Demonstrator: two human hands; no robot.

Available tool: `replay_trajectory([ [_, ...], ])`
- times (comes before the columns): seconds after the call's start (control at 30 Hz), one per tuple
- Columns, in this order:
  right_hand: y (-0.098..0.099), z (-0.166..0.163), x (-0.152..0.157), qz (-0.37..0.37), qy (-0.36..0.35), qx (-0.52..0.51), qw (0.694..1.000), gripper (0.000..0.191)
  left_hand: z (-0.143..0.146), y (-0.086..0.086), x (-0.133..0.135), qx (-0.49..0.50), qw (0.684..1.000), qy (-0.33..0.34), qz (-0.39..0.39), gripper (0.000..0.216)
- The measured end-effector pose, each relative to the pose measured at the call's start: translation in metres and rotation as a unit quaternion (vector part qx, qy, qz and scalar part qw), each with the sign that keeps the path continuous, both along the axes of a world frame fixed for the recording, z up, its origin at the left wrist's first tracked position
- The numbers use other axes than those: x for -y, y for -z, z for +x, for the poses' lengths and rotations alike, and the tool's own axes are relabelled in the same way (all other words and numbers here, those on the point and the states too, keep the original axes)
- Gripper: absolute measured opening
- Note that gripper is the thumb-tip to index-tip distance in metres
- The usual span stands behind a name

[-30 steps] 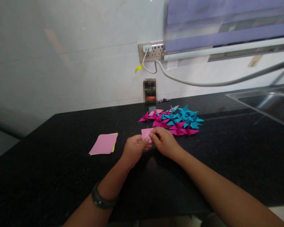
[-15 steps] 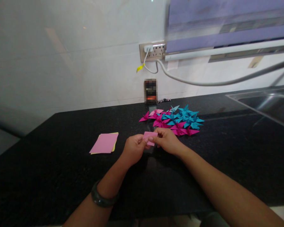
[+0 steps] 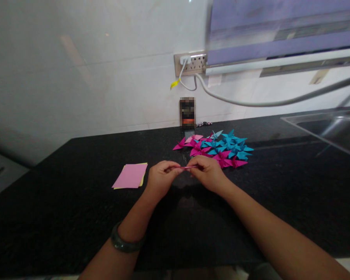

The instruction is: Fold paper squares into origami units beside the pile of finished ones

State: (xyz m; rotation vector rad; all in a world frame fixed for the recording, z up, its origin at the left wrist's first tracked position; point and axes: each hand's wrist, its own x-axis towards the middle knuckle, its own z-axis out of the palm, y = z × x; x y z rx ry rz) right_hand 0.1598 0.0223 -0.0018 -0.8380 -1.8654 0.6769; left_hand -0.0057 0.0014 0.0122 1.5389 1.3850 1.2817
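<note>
My left hand (image 3: 160, 177) and my right hand (image 3: 207, 173) are held together above the black counter (image 3: 61, 202), each pinching one end of a folded pink paper (image 3: 184, 167). The paper shows edge-on as a thin pink strip between my fingertips. A dark bangle (image 3: 123, 244) circles my left wrist. Just beyond my right hand lies a pile of folded paper cranes (image 3: 218, 148), magenta on the left and teal on the right.
A small stack of pink and yellow paper sheets (image 3: 130, 176) lies left of my hands. A small dark object (image 3: 188, 112) leans on the white wall under a socket (image 3: 191, 64) with a white cable. A steel sink (image 3: 329, 128) sits at the far right.
The pink paper, held flat and facing me before, has been turned or folded so that only its thin edge shows. Both hands have risen slightly and stayed together.
</note>
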Motion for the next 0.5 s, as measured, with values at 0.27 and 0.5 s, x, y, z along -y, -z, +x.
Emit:
replay_trajectory([
  [0.27, 0.0037, 0.0022, -0.0054, 0.112, -0.004, -0.013, 0.994, 0.011, 0.0030, 0.0018, -0.0001, 0.283, 0.918, 0.123, -0.248, 0.031],
  [0.5, 0.0002, 0.0032, -0.0006, 0.141, -0.034, 0.047, 0.988, 0.019, 0.0052, 0.0044, -0.0008, 0.296, 0.928, 0.058, -0.220, 0.015],
])
